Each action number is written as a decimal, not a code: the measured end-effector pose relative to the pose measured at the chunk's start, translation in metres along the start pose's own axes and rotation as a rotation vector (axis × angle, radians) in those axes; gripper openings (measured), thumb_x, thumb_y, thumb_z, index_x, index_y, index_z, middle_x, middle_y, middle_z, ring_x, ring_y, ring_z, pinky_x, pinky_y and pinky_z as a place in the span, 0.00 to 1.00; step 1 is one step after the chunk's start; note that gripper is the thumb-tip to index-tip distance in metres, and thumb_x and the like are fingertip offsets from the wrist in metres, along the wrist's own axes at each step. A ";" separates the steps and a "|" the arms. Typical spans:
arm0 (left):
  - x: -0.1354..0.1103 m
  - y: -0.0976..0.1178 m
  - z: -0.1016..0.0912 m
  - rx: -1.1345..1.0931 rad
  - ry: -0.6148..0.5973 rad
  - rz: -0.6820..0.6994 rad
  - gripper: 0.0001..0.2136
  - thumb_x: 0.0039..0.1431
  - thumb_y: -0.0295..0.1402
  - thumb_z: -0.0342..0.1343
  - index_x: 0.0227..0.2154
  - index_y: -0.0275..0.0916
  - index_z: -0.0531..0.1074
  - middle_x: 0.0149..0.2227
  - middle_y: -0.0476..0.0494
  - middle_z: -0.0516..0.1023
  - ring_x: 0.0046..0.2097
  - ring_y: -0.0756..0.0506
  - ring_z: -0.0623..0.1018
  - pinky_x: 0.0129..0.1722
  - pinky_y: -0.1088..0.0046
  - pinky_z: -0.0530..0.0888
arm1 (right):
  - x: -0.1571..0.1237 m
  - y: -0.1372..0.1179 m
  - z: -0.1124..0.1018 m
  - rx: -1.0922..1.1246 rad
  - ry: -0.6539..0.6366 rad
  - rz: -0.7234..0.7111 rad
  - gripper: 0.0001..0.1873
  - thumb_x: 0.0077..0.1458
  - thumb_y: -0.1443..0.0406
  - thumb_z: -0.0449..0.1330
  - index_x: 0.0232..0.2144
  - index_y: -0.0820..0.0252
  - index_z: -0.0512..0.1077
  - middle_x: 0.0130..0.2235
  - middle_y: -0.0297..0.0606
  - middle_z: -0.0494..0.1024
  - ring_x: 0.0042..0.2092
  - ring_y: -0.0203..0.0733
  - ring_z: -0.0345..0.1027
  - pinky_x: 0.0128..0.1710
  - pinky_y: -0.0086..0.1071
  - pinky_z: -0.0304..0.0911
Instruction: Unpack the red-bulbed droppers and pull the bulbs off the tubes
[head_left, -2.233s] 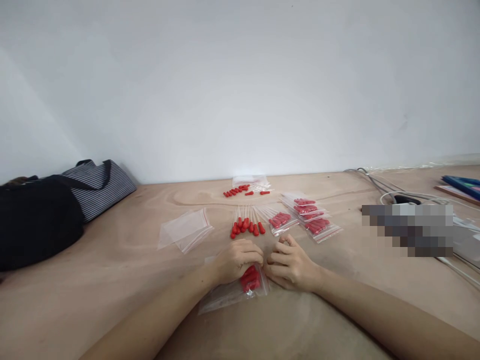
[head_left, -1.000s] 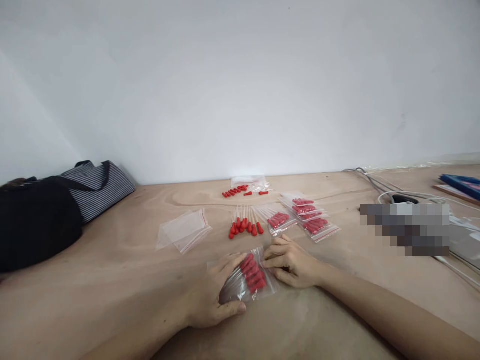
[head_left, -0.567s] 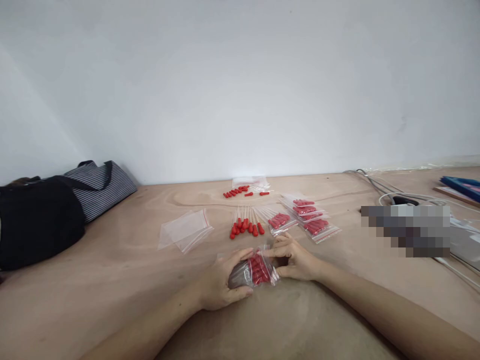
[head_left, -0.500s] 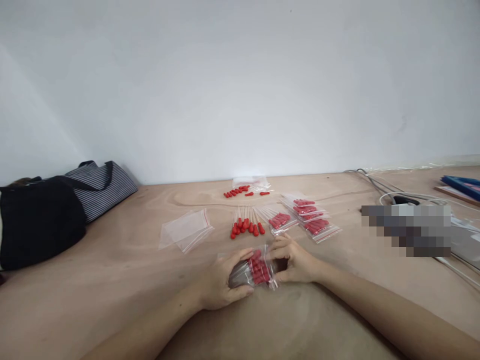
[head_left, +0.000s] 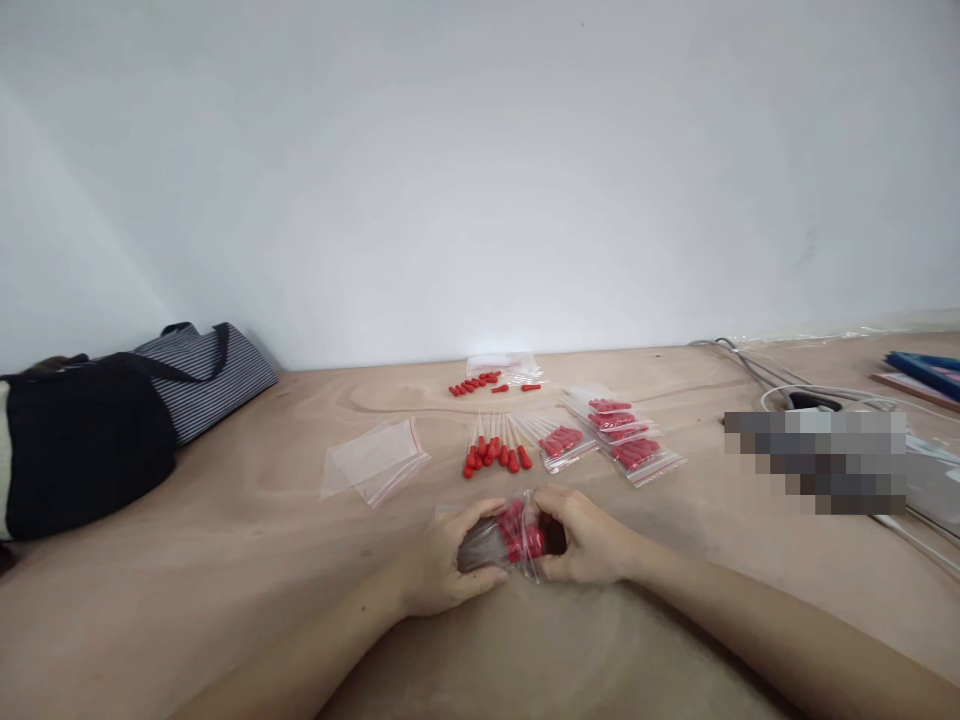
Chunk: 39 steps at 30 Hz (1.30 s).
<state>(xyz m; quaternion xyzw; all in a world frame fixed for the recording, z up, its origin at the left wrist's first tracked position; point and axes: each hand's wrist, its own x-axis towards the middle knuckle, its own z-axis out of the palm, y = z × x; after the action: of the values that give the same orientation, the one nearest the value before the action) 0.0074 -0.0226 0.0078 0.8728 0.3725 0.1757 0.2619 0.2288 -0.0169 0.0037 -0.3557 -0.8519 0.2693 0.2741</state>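
Note:
Between my hands, just above the wooden table, is a clear zip-lock bag [head_left: 484, 549] packed with red-bulbed droppers [head_left: 526, 542]. My left hand [head_left: 442, 562] curls round the bag's left part, thumb below and fingers above. At its right end, my right hand [head_left: 589, 535] grips the zip edge, which looks bunched beside the bulbs. Several loose droppers [head_left: 491, 450] lie fanned just beyond, their red bulbs toward me. To the right are a filled bag [head_left: 561, 440] and a stack of filled bags [head_left: 634, 453]. Flat bags without droppers [head_left: 375, 458] lie at the left.
Farther back are more red bulbs [head_left: 474, 383] beside clear plastic bags [head_left: 501, 364]. A black and striped bag [head_left: 90, 450] stands at the left. Cables [head_left: 739, 355] and a blue object [head_left: 926, 372] lie at the right. A white wall [head_left: 480, 180] closes off the back.
My right hand has moved in against the bag's right end, and the zip edge has bent in toward the red bulbs. My left hand has hardly moved.

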 end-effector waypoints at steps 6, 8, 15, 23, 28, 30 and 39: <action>0.001 0.009 -0.005 -0.016 0.008 0.013 0.26 0.47 0.35 0.57 0.51 0.42 0.59 0.46 0.43 0.72 0.44 0.44 0.73 0.44 0.67 0.69 | -0.003 0.003 0.001 0.280 -0.139 -0.005 0.14 0.42 0.67 0.60 0.35 0.59 0.64 0.23 0.25 0.64 0.23 0.27 0.55 0.22 0.22 0.52; 0.001 0.010 -0.006 -0.018 0.006 0.008 0.26 0.47 0.36 0.57 0.51 0.42 0.60 0.46 0.43 0.72 0.44 0.43 0.73 0.44 0.67 0.69 | -0.003 0.003 0.001 0.315 -0.142 0.002 0.11 0.42 0.67 0.60 0.31 0.59 0.65 0.22 0.24 0.63 0.23 0.26 0.54 0.22 0.21 0.52; -0.001 0.007 -0.005 -0.008 -0.037 -0.019 0.26 0.50 0.39 0.56 0.52 0.43 0.59 0.51 0.42 0.68 0.49 0.42 0.70 0.47 0.65 0.68 | -0.008 0.032 -0.018 0.573 -0.112 0.147 0.12 0.39 0.71 0.61 0.30 0.62 0.64 0.25 0.26 0.65 0.24 0.26 0.56 0.22 0.22 0.52; -0.001 0.008 -0.006 0.038 -0.040 -0.030 0.26 0.50 0.41 0.56 0.53 0.42 0.59 0.52 0.40 0.67 0.51 0.40 0.69 0.50 0.62 0.65 | -0.013 0.052 -0.036 0.766 -0.118 0.262 0.18 0.37 0.65 0.66 0.28 0.61 0.61 0.25 0.27 0.68 0.27 0.28 0.61 0.25 0.24 0.58; 0.000 0.007 -0.006 0.034 -0.044 -0.012 0.26 0.50 0.41 0.55 0.53 0.43 0.59 0.53 0.41 0.66 0.51 0.41 0.69 0.49 0.64 0.66 | -0.008 0.045 -0.026 0.805 -0.079 0.290 0.17 0.37 0.62 0.67 0.25 0.62 0.62 0.22 0.26 0.68 0.23 0.26 0.60 0.23 0.23 0.56; 0.000 0.006 -0.006 0.044 -0.064 -0.031 0.26 0.50 0.41 0.55 0.53 0.42 0.59 0.54 0.41 0.66 0.52 0.40 0.68 0.50 0.63 0.65 | -0.008 0.046 -0.025 0.848 -0.068 0.305 0.17 0.37 0.62 0.67 0.25 0.62 0.63 0.22 0.26 0.69 0.22 0.27 0.61 0.22 0.24 0.57; -0.004 0.005 -0.009 0.025 -0.059 -0.085 0.25 0.50 0.41 0.55 0.52 0.43 0.60 0.53 0.42 0.66 0.52 0.41 0.68 0.50 0.64 0.66 | -0.019 0.064 -0.080 0.732 0.174 0.348 0.14 0.34 0.65 0.68 0.22 0.61 0.65 0.24 0.29 0.72 0.20 0.27 0.60 0.18 0.23 0.56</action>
<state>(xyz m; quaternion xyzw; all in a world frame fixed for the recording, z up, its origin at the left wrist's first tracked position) 0.0031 -0.0258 0.0177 0.8641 0.4037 0.1337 0.2691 0.3219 0.0287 0.0131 -0.3949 -0.6006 0.5659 0.4038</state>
